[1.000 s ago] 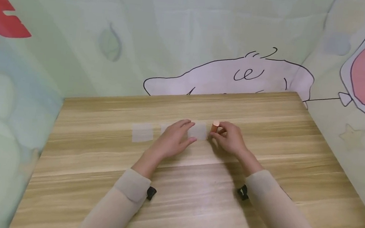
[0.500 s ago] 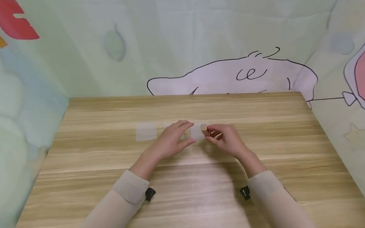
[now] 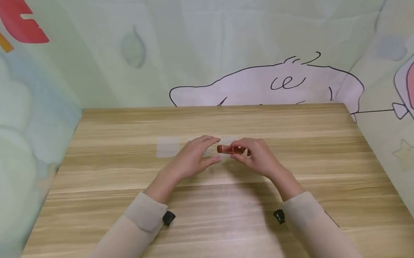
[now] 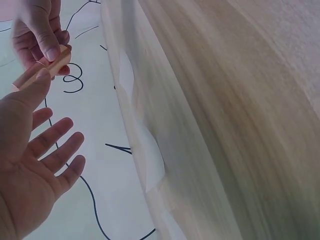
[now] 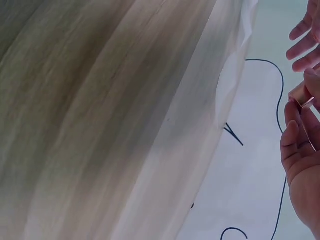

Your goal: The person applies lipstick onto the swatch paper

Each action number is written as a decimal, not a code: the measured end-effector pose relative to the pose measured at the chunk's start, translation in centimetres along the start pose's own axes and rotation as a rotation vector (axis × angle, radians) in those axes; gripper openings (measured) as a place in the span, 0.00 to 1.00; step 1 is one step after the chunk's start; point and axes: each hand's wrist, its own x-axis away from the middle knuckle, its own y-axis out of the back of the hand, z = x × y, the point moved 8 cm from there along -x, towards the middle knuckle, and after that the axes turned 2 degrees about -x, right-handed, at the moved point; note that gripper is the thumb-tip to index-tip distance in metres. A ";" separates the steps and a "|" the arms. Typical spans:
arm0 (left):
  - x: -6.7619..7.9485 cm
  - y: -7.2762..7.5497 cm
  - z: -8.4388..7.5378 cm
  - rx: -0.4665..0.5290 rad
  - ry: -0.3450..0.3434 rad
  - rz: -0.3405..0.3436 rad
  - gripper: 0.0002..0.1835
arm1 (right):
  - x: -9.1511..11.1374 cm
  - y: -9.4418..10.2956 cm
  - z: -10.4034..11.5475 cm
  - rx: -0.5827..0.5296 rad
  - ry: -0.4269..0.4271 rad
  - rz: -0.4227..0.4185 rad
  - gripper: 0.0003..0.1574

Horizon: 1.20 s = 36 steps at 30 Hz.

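Observation:
A shiny copper-coloured lipstick tube [image 3: 224, 149] with a thin pale ring lies level across the gap between the hands. My right hand [image 3: 257, 156] pinches its right part between thumb and fingers. My left hand [image 3: 193, 156] has its index finger and thumb spread either side of the tube's left end. From the left wrist, the tube [image 4: 56, 65] shows held by the right hand [image 4: 36, 30], while the left hand's [image 4: 27, 175] thumb overlaps it and its other fingers fan out. The right wrist view catches only part of the tube [image 5: 300, 95], by the right hand's fingers.
Pale translucent squares lie in a row on the wood-grain table [image 3: 196, 229]: the left square [image 3: 168, 147] is in full view, the others partly behind the hands. A printed cloth backdrop [image 3: 186, 38] rises behind the table's far edge. Dark wrist devices show below both cuffs.
The right hand has moved left toward the left hand and tipped the tube from upright to lying level, its end now between the left thumb and index finger. The left hand stays about still.

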 end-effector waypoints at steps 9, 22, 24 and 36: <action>0.4 0.3 0.0 -0.007 0.011 -0.001 0.32 | -0.5 -0.5 0.9 0.069 0.032 0.035 0.14; 1.0 0.5 -0.4 -0.072 -0.019 -0.020 0.28 | -1.1 -1.2 2.3 0.166 0.044 0.090 0.11; 1.0 0.6 -0.6 -0.099 -0.029 -0.029 0.26 | -1.2 -1.3 2.6 0.180 0.048 0.098 0.11; 1.3 0.9 -1.1 -0.127 -0.041 -0.056 0.21 | -1.2 -1.3 3.3 0.208 0.079 0.098 0.07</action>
